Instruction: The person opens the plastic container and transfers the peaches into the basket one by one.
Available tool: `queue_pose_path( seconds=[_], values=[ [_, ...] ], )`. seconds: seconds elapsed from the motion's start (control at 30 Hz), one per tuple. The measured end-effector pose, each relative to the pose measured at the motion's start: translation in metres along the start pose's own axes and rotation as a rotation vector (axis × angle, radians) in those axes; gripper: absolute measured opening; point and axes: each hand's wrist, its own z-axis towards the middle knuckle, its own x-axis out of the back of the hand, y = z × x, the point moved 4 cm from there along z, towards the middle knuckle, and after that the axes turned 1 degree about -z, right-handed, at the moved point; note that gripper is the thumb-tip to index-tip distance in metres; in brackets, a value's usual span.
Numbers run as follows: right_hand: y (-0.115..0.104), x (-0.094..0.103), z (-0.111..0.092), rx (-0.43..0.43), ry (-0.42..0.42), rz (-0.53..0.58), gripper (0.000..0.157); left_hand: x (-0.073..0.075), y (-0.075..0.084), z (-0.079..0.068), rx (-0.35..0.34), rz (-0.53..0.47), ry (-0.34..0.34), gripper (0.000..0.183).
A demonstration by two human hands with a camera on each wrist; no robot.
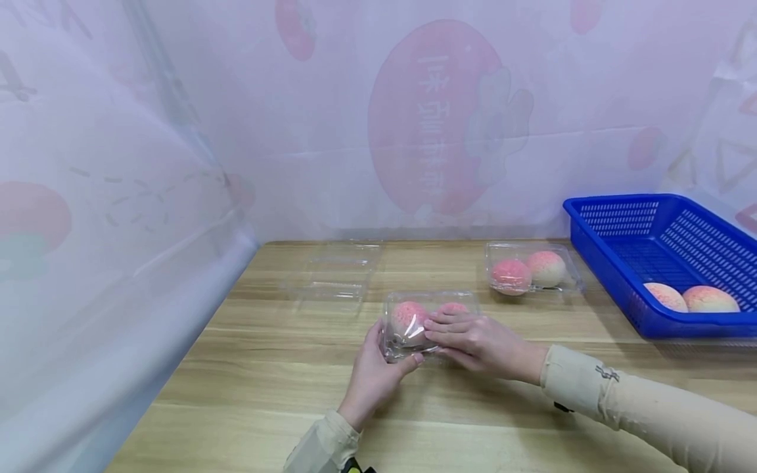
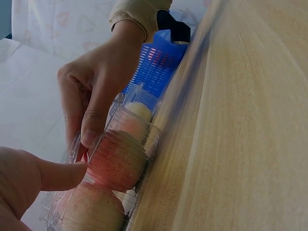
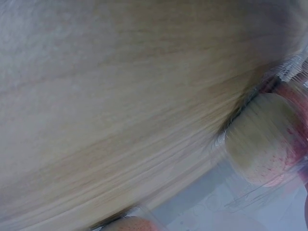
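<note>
A clear plastic clamshell box [image 1: 432,297] with two pink-and-cream peaches [image 1: 405,320] inside sits on the wooden table, its lid down over them. My left hand [image 1: 377,376] holds the box's near left corner, with the thumb along the front and the fingers at the left side. From the right, my right hand [image 1: 481,343] lies with its fingers on the lid, partly covering the right peach. In the left wrist view the right thumb [image 2: 91,126] is down at the lid's edge. The right wrist view shows one peach [image 3: 263,139] through the plastic.
Behind and to the right stands a second clear box [image 1: 499,249] with two peaches. A blue basket [image 1: 615,276] at the right holds two more. Empty clear boxes [image 1: 337,289] sit at the back left. A printed white curtain [image 1: 319,177] closes off the rear.
</note>
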Motion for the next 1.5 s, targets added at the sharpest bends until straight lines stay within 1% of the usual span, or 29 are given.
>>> queue_pose_path(
  seconds=[0.27,0.5,0.6,0.8,1.03,1.23,1.33,1.5],
  values=[
    [0.0000,-0.0006,0.0006,0.007,0.005,-0.010,0.035,0.0000,0.0000,-0.0005,0.005,0.005,0.003,0.099],
    [-0.0019,-0.0024,-0.0007,0.026,0.007,-0.066,0.035,-0.0007,-0.0008,-0.0004,0.000,-0.006,0.005,0.097],
    [-0.0022,-0.0027,-0.0007,0.024,0.012,-0.063,0.036,-0.0014,-0.0020,0.0002,-0.010,-0.010,0.006,0.097],
    [-0.0012,-0.0009,0.0009,0.001,0.026,-0.008,0.036,-0.0020,-0.0024,0.0005,-0.025,-0.019,0.004,0.096],
    [0.0010,0.0013,0.0035,-0.015,0.048,0.059,0.034,-0.0017,-0.0017,0.0001,-0.010,-0.003,-0.001,0.098],
    [0.0048,0.0001,0.0022,-0.079,0.050,0.110,0.033,-0.0015,-0.0012,0.0005,-0.016,-0.001,0.001,0.096],
    [0.0061,0.0007,0.0021,-0.100,0.053,0.127,0.034,-0.0013,-0.0012,0.0006,-0.016,0.003,0.001,0.096],
    [0.0069,0.0005,0.0018,-0.101,0.059,0.131,0.032,-0.0013,-0.0019,0.0006,-0.009,-0.001,0.003,0.097]
  ],
)
